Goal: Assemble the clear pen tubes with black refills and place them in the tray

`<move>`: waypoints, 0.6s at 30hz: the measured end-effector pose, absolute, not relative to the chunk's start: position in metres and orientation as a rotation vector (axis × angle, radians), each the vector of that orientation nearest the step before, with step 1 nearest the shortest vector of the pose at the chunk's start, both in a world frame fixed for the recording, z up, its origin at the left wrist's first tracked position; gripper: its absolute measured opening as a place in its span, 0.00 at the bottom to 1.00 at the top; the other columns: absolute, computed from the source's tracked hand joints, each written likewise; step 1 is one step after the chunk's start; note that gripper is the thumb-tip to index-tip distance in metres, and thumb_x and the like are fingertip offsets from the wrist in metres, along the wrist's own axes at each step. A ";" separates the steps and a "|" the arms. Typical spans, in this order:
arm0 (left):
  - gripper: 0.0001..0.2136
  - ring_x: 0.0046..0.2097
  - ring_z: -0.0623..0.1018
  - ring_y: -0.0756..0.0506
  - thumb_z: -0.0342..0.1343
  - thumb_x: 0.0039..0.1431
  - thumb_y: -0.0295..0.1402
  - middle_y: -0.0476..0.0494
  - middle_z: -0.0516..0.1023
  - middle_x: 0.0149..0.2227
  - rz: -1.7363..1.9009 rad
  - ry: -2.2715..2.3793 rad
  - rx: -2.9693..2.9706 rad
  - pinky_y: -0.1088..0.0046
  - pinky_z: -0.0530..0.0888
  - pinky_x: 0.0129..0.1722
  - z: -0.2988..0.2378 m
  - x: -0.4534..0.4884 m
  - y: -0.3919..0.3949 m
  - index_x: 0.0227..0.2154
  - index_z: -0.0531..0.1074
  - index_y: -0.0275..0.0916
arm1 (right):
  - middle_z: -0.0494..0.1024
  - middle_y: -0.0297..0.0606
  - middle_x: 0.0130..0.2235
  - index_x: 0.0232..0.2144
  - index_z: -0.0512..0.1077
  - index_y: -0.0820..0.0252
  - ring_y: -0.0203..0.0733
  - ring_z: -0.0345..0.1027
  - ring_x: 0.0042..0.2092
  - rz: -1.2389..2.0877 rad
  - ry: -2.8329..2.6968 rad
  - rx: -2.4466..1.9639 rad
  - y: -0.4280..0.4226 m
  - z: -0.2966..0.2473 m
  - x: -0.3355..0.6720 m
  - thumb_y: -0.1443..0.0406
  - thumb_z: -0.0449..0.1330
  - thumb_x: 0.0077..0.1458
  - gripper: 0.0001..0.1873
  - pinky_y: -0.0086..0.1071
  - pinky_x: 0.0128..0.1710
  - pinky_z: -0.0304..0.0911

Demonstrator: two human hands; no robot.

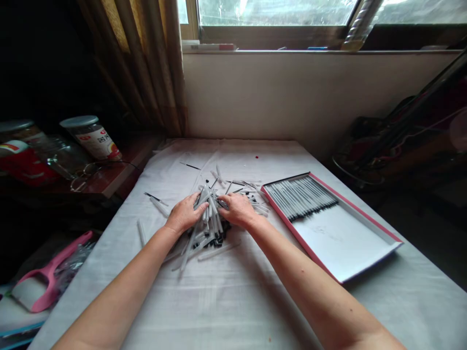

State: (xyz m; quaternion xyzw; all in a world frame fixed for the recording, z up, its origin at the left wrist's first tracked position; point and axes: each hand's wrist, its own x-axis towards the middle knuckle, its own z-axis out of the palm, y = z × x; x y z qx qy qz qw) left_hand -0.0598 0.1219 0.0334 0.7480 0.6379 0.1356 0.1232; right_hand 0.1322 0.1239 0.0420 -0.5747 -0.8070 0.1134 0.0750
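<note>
A loose pile of clear plastic pen tubes with black tips (209,228) lies in the middle of a table covered with a white cloth (226,296). My left hand (184,214) rests on the pile's left side, fingers curled around a few tubes. My right hand (238,209) presses on the pile's right side, fingers bent over other tubes. To the right sits a shallow white tray with a pink rim (365,248), and a neat row of assembled pens (301,196) fills its far end.
Stray tubes (141,232) and thin black refills (155,198) lie scattered left of the pile. A low shelf at left holds jars (91,136). A pink-handled tool (47,279) lies at lower left. Curtain and window wall stand behind; dark clutter at right.
</note>
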 end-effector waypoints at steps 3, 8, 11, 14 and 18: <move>0.26 0.50 0.78 0.38 0.47 0.61 0.46 0.37 0.78 0.51 0.427 1.808 2.178 0.67 0.71 0.49 0.040 -0.054 0.107 0.57 0.67 0.38 | 0.78 0.42 0.47 0.49 0.73 0.51 0.50 0.69 0.49 0.295 -2.388 -1.673 0.099 0.040 0.146 0.58 0.55 0.56 0.19 0.41 0.49 0.58; 0.22 0.42 0.80 0.43 0.41 0.63 0.48 0.47 0.83 0.40 0.432 1.748 2.287 0.73 0.72 0.39 0.057 -0.064 0.125 0.46 0.76 0.44 | 0.77 0.41 0.49 0.47 0.75 0.53 0.48 0.68 0.51 0.297 -2.239 -1.614 0.073 0.035 0.171 0.56 0.57 0.56 0.18 0.41 0.53 0.56; 0.20 0.44 0.80 0.44 0.39 0.65 0.42 0.48 0.83 0.41 0.259 1.940 2.366 0.74 0.72 0.41 0.064 -0.076 0.167 0.44 0.76 0.45 | 0.77 0.42 0.49 0.46 0.75 0.56 0.46 0.68 0.51 0.269 -2.176 -1.626 0.086 0.041 0.182 0.58 0.55 0.59 0.17 0.36 0.52 0.58; 0.20 0.55 0.74 0.39 0.43 0.62 0.33 0.41 0.75 0.56 0.220 2.020 2.401 0.68 0.68 0.52 0.064 -0.087 0.217 0.53 0.72 0.40 | 0.76 0.44 0.50 0.49 0.73 0.58 0.46 0.68 0.51 0.185 -2.206 -1.688 0.122 0.047 0.189 0.61 0.53 0.60 0.18 0.34 0.51 0.58; 0.25 0.62 0.65 0.37 0.42 0.58 0.23 0.38 0.65 0.63 0.117 2.046 2.443 0.60 0.62 0.58 0.053 -0.095 0.271 0.58 0.67 0.38 | 0.74 0.49 0.52 0.52 0.70 0.59 0.52 0.66 0.53 0.047 -2.335 -1.883 0.175 0.045 0.197 0.61 0.54 0.58 0.20 0.40 0.51 0.58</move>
